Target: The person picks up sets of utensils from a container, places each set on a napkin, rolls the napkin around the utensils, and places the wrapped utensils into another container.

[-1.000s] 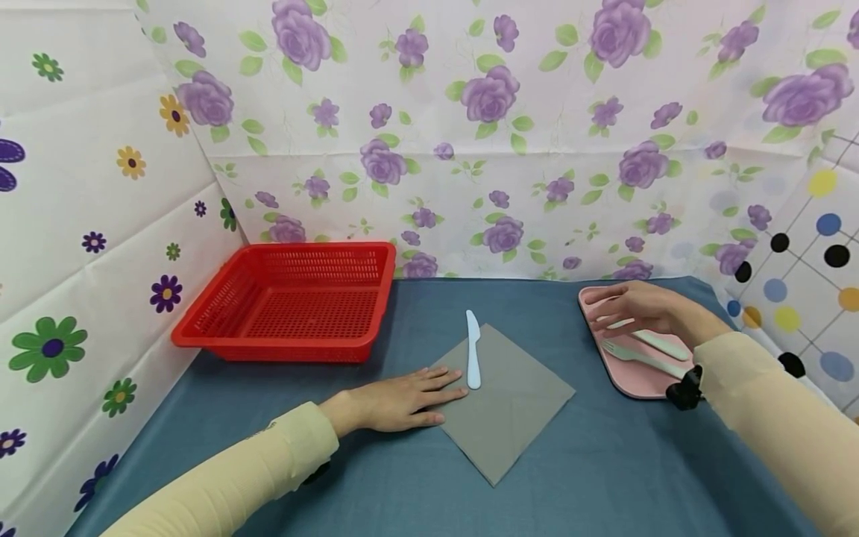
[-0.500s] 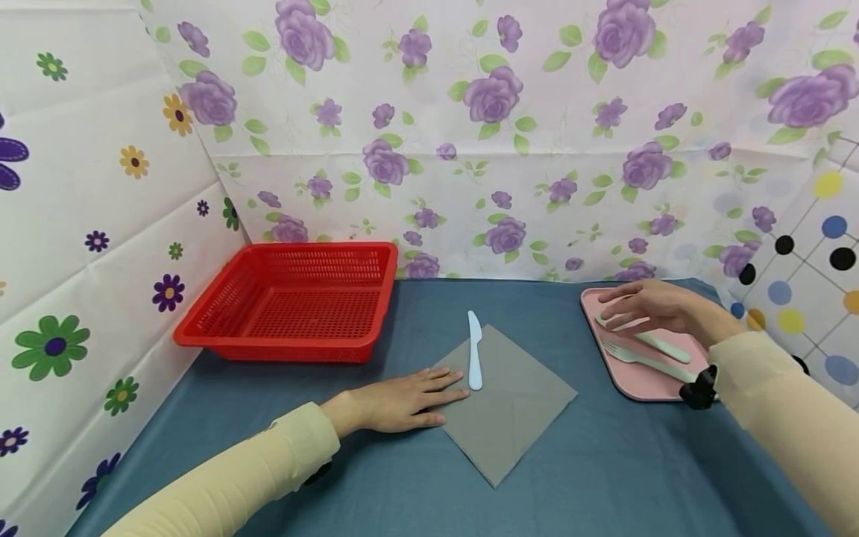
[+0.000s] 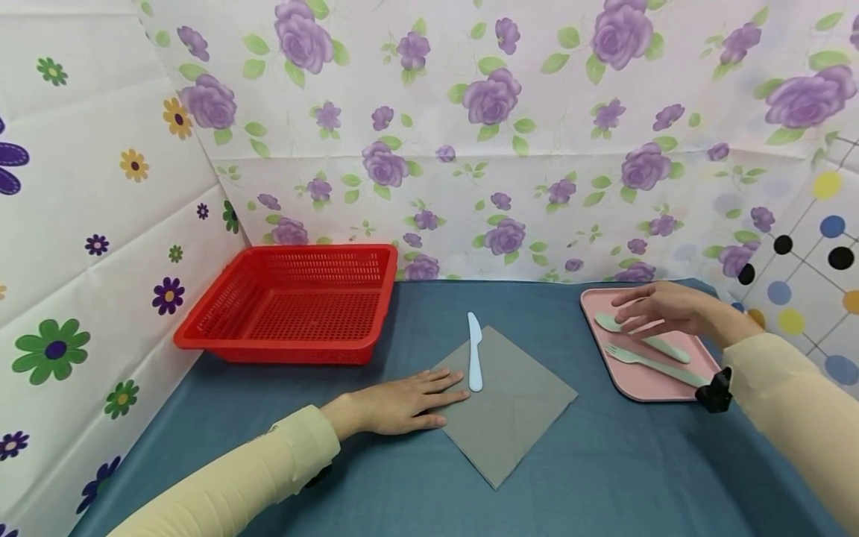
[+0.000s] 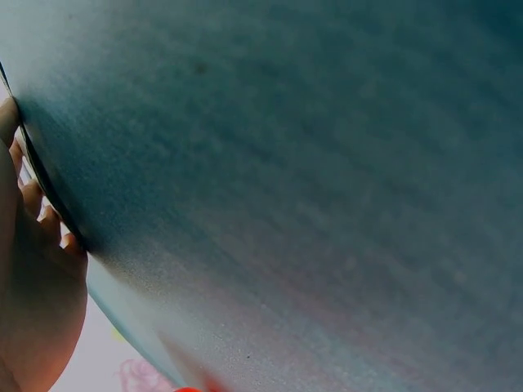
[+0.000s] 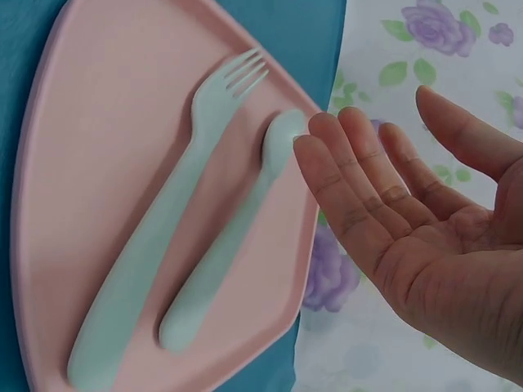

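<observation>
My left hand [image 3: 401, 403] lies flat with fingers spread, its fingertips on the left corner of a grey napkin [image 3: 513, 410]. A pale blue knife [image 3: 475, 358] lies on that napkin, its blade pointing away and past the edge; the fingertips are close to its handle but apart from it. My right hand [image 3: 674, 309] hovers over a pink tray [image 3: 637, 386], fingers loosely extended and holding nothing. On the tray lie a pale green fork [image 5: 159, 220] and a pale green spoon [image 5: 225, 245], side by side. In the head view the hand covers part of the spoon.
A red perforated basket [image 3: 275, 344] stands at the back left of the blue-covered table [image 3: 376, 492]. Flower-patterned sheets [image 3: 429, 112] hang behind and at the left. A dotted, grid-patterned sheet [image 3: 815, 261] borders the right side.
My right hand has drifted slightly right over the tray, uncovering more of the spoon and fork. The left hand, napkin and knife have stayed in place.
</observation>
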A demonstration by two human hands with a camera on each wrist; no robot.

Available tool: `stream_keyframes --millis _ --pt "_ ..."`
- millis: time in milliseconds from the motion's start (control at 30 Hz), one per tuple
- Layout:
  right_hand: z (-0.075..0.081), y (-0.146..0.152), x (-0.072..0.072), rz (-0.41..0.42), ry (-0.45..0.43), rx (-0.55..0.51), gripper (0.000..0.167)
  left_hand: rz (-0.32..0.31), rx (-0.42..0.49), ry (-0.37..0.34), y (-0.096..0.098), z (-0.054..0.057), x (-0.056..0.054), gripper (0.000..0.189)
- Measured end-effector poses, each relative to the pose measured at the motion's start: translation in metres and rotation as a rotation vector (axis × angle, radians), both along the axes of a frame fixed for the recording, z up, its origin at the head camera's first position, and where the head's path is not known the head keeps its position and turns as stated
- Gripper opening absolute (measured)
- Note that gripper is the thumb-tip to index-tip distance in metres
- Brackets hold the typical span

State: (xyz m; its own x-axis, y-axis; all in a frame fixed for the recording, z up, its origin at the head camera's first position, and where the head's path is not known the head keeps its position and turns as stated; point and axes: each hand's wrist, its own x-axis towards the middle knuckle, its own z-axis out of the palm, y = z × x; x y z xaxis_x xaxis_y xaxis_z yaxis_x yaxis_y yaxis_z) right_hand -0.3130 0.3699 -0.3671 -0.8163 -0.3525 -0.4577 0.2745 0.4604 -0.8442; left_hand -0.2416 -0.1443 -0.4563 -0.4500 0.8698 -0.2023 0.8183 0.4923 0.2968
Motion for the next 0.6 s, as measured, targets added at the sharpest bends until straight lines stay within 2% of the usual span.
stream_keyframes --millis 367,600 --pt "0.003 0.013 0.003 0.02 0.011 0.047 0.071 0.009 0.0 -0.003 0.0 -0.001 0.001 0.061" --pt "-0.002 0.022 0.001 0.013 0.019 0.065 0.069 0.005 0.002 0.001 0.001 -0.001 0.001 0.061"
